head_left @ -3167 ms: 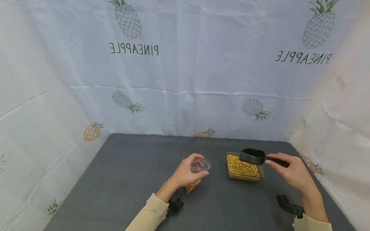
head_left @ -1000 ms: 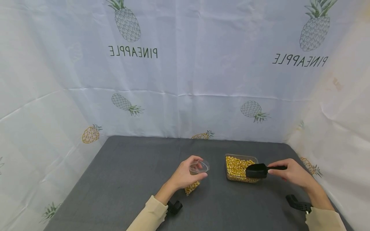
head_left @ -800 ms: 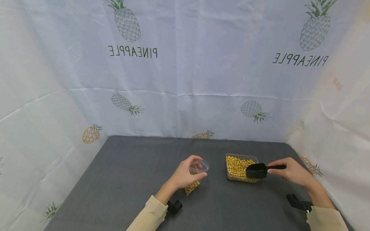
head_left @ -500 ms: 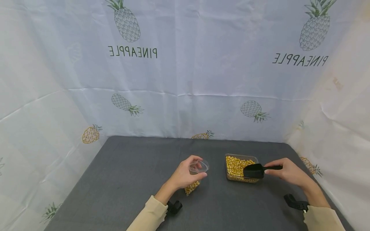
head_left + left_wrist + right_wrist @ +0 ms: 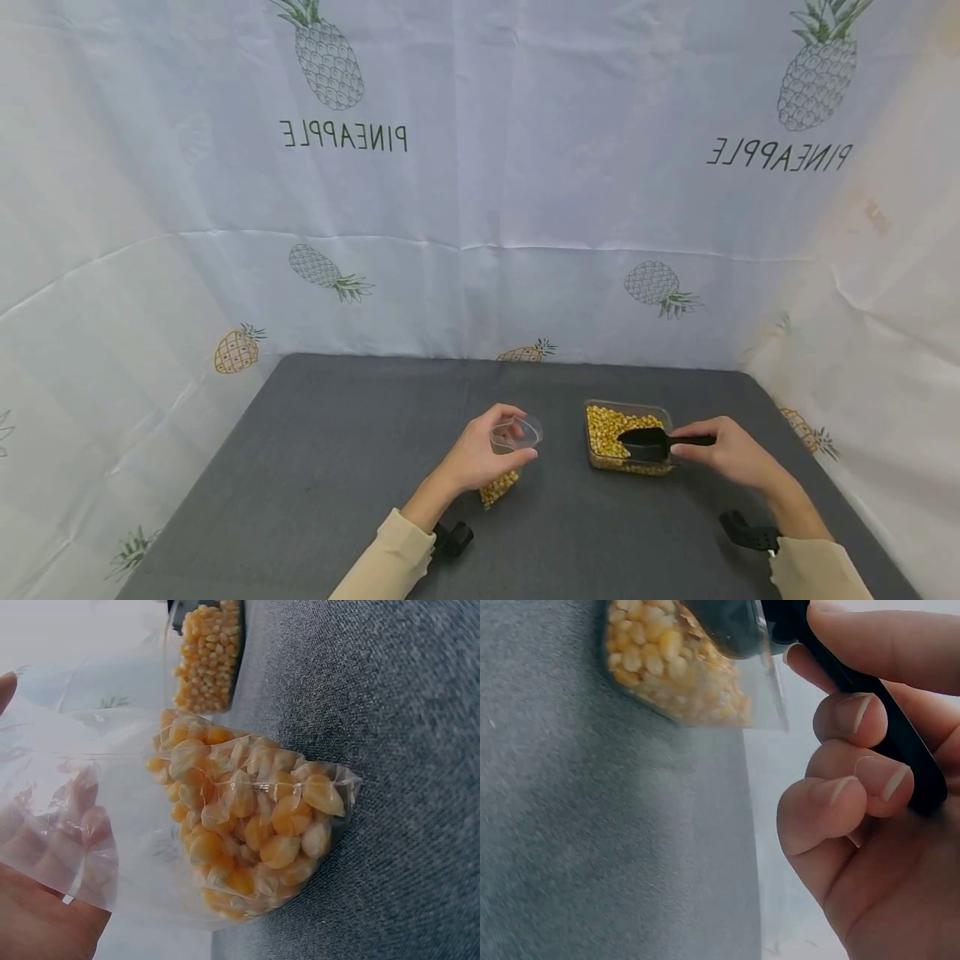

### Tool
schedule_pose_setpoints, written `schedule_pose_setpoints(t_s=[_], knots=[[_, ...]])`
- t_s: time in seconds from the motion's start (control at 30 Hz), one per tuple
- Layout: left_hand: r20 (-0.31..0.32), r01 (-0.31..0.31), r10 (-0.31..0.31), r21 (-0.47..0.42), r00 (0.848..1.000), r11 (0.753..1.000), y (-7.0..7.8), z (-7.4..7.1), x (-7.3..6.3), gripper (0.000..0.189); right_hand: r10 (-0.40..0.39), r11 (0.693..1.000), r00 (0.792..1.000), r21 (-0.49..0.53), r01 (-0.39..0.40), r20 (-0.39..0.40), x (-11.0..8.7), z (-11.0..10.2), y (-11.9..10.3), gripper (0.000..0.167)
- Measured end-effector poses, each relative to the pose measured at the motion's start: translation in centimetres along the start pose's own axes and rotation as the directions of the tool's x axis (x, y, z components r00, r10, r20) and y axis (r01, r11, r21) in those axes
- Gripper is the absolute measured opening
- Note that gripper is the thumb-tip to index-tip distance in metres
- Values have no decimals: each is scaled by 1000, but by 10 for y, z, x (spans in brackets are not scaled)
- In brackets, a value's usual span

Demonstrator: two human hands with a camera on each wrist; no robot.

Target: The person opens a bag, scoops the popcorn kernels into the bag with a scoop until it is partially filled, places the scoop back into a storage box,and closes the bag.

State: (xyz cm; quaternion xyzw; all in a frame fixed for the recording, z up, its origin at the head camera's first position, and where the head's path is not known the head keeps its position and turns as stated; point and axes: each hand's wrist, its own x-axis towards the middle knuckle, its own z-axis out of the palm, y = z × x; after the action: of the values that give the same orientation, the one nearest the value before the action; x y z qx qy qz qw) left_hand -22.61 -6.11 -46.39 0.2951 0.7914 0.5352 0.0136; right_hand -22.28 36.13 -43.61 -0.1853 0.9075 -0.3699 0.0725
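My left hand (image 5: 476,457) holds a clear plastic bag (image 5: 247,825) by its mouth, thumb and fingers spread round the round opening. Corn kernels fill the bag's lower part, which stands right at the grey tabletop in the left wrist view. With my right hand (image 5: 729,454) I grip the black handle of a scoop (image 5: 647,446), fingers curled round it. The scoop's bowl is down in the corn kernels (image 5: 609,423) in a clear rectangular container (image 5: 591,457), its front edge partly hidden among them. The right wrist view shows the container's transparent wall (image 5: 771,701) under the scoop.
The container stands to the right of the bag on the dark grey tabletop (image 5: 360,450). White curtains (image 5: 480,167) printed with pineapples hang behind the table and at both sides. A black wrist camera mount (image 5: 453,540) is beside my left sleeve; another (image 5: 746,532) sits at my right wrist.
Over the container, my right hand has lowered the scoop into the kernels, then pushed it leftward through them. The left hand and bag stay in place.
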Motion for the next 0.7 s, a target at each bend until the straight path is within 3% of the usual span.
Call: schedule_pose_setpoints(t_s=[0.7], knots=[[-1, 2, -2, 6, 1000, 1000, -1, -1, 0, 49, 59, 997, 996, -47, -62, -64, 7, 22, -3, 42]])
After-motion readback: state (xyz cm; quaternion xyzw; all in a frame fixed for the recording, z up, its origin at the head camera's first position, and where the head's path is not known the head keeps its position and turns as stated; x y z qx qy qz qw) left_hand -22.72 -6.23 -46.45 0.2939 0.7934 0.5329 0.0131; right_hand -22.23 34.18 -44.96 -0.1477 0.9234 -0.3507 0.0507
